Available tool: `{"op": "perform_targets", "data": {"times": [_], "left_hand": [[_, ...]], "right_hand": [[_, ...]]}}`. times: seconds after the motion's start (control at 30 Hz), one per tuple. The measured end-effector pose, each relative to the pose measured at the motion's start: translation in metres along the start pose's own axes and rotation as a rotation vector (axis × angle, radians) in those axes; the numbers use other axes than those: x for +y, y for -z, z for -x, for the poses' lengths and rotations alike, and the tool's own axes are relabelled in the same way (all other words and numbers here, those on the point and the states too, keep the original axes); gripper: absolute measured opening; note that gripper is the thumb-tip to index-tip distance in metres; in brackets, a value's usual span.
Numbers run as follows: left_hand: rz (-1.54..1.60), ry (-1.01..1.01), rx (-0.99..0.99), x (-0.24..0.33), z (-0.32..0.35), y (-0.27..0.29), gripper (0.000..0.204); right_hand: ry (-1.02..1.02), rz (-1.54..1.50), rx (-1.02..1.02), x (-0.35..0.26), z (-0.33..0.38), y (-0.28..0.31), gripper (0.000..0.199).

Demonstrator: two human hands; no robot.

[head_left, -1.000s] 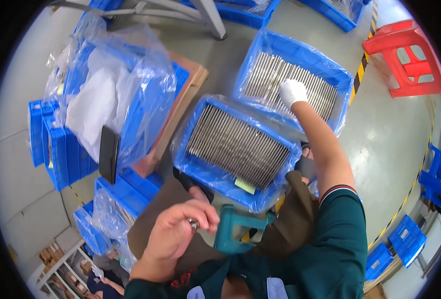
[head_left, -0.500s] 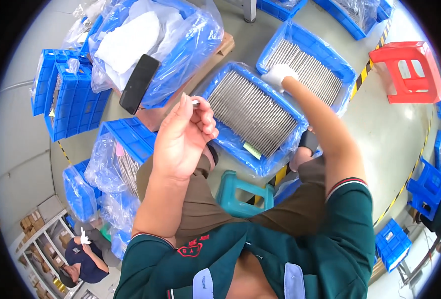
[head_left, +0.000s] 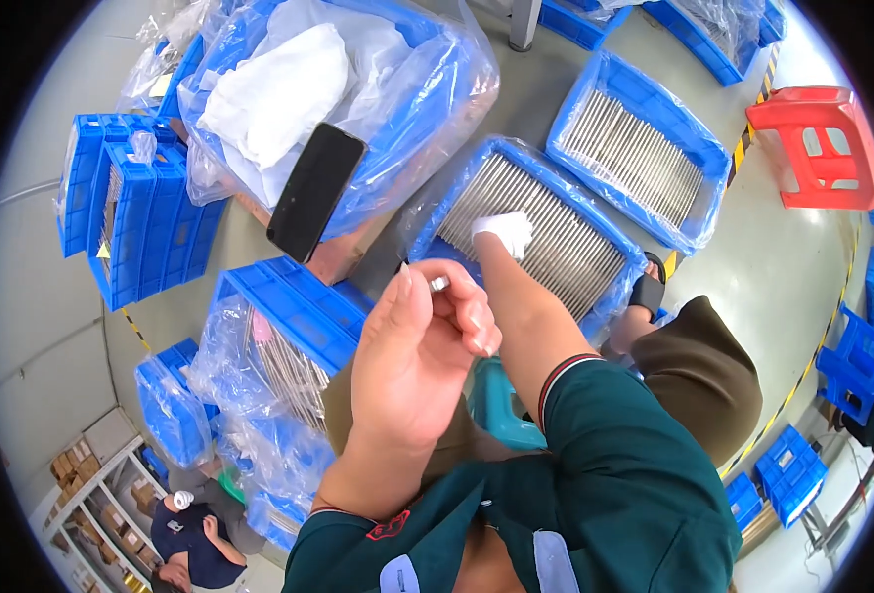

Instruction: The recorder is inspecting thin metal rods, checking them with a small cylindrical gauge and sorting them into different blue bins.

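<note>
My bare left hand (head_left: 412, 361) is raised palm up in the middle, its fingers curled round a small shiny metal piece (head_left: 439, 284). Only the end of that piece shows between thumb and fingers. My right hand (head_left: 506, 234), in a white glove, is over the nearer blue crate (head_left: 610, 242), at the metal rods (head_left: 556, 257) lying side by side in it. The glove's fingertips are hidden, so whether they grip a rod cannot be seen. Blue liner shows at the left end of these rods.
Another crate (head_left: 709, 212) of rods stands beyond. At upper left, a bagged blue bin (head_left: 397, 30) holds white cloth; a black phone (head_left: 315, 193) appears before it. Stacked crates (head_left: 170, 237) stand left, a teal stool (head_left: 501, 405) near me, a red stool (head_left: 821, 148) right. Another person (head_left: 195, 534) sits lower left.
My right hand has moved left and nearer, from the farther crate to the rods in the nearer one. My left hand has shifted right and lower in the picture, still holding the metal piece.
</note>
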State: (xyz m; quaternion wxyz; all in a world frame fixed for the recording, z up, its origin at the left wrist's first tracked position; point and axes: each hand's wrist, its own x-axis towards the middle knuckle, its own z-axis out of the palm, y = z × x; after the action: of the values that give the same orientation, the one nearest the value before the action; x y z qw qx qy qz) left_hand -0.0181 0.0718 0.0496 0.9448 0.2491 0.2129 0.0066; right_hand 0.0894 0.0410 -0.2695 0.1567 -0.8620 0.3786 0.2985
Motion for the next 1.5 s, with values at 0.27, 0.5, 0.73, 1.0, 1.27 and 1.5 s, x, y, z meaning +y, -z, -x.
{"op": "perform_targets", "data": {"times": [0.27, 0.5, 0.73, 1.0, 1.27, 1.5], "left_hand": [[0.033, 0.014, -0.045, 0.013, -0.004, 0.011, 0.034], [-0.008, 0.013, -0.04, 0.015, 0.003, 0.006, 0.034], [-0.048, 0.036, 0.002, 0.0, -0.005, -0.005, 0.028], [-0.172, 0.04, -0.017, -0.02, -0.017, -0.006, 0.029], [-0.313, -0.074, 0.105, -0.056, -0.037, -0.004, 0.028], [-0.073, 0.038, -0.006, -0.109, -0.036, -0.03, 0.03]], "right_hand": [[0.016, 0.047, 0.135, 0.007, -0.016, 0.011, 0.047], [0.584, 0.367, 0.303, 0.053, -0.045, 0.035, 0.016], [0.665, 0.468, -0.19, 0.072, -0.125, 0.035, 0.038], [-0.033, -1.345, -1.349, 0.153, -0.104, 0.033, 0.022], [0.39, -1.952, -1.436, 0.126, 0.006, 0.193, 0.009], [0.904, -1.798, -0.952, 0.141, 0.106, 0.314, 0.015]]}}
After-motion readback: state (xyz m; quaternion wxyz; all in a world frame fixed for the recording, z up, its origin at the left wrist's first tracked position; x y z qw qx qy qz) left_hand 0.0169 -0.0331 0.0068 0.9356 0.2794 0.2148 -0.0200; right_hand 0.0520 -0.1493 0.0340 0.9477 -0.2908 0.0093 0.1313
